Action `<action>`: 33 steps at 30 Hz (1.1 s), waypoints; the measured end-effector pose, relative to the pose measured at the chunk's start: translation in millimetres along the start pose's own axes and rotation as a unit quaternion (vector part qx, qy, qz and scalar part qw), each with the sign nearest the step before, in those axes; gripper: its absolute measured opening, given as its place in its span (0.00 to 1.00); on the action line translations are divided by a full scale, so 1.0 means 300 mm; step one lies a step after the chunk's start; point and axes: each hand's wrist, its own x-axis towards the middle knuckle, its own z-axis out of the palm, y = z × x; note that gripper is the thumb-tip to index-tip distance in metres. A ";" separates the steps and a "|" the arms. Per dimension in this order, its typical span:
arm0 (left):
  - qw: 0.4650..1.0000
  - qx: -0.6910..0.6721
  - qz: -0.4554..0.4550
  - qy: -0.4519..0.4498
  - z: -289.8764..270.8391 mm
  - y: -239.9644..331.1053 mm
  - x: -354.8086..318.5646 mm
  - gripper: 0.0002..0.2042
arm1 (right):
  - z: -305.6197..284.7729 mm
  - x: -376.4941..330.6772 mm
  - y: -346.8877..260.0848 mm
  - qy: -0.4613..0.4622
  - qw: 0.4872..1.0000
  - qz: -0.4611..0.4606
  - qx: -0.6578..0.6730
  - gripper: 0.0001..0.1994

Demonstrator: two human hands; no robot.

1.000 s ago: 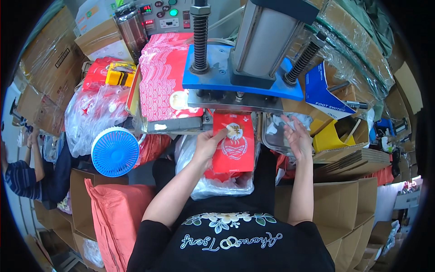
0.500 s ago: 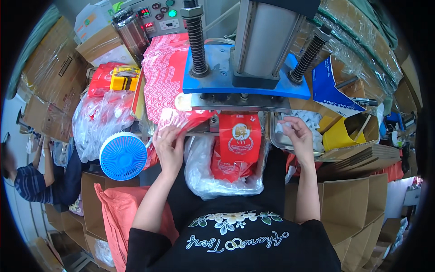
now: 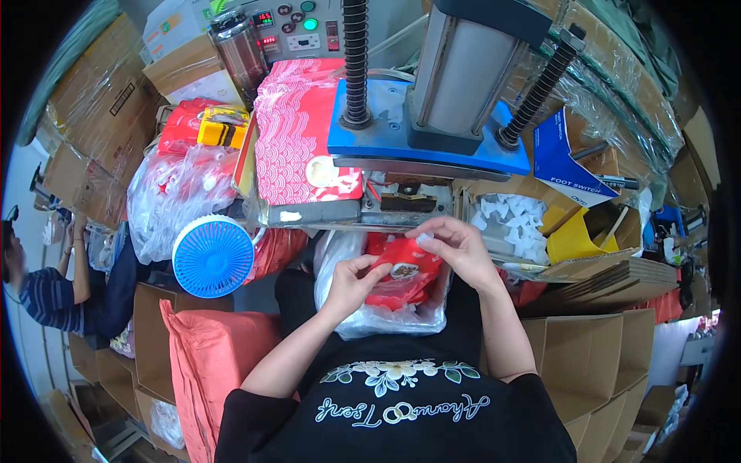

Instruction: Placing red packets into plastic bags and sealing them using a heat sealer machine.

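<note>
Between my two hands sits a red pouch [image 3: 401, 270], resting on top of the clear plastic bag [image 3: 386, 316] of more red pouches on my lap. My left hand [image 3: 351, 282] grips the pouch's near edge, thumb on top. My right hand [image 3: 455, 247] pinches a small white piece [image 3: 424, 238] at the pouch's far corner, fingers curled. Just beyond my right hand lies a tray of white pieces [image 3: 513, 224]; beyond both hands stands the blue press [image 3: 428, 139]. Well off my left hand, a blue fan [image 3: 214, 256].

Red pouch [image 3: 401, 272] partly hidden by both hands, small white piece at right fingertips [image 3: 426, 238] unclear
</note>
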 end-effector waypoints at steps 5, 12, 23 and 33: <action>0.989 -0.080 -0.119 0.030 0.045 0.012 0.095 0.12 | -0.063 0.020 0.052 0.168 0.972 -0.074 -0.148 0.23; 0.906 -0.376 -0.180 0.078 0.107 0.050 0.186 0.12 | -0.241 -0.071 0.080 0.239 0.810 -0.043 -0.534 0.14; 0.840 0.499 0.132 0.166 -0.253 0.008 0.214 0.41 | -0.274 -0.066 0.194 0.316 0.898 -0.071 -0.297 0.09; 0.974 0.139 0.117 0.138 -0.156 0.084 0.057 0.05 | -0.099 -0.056 -0.028 0.165 0.946 -0.102 -0.258 0.07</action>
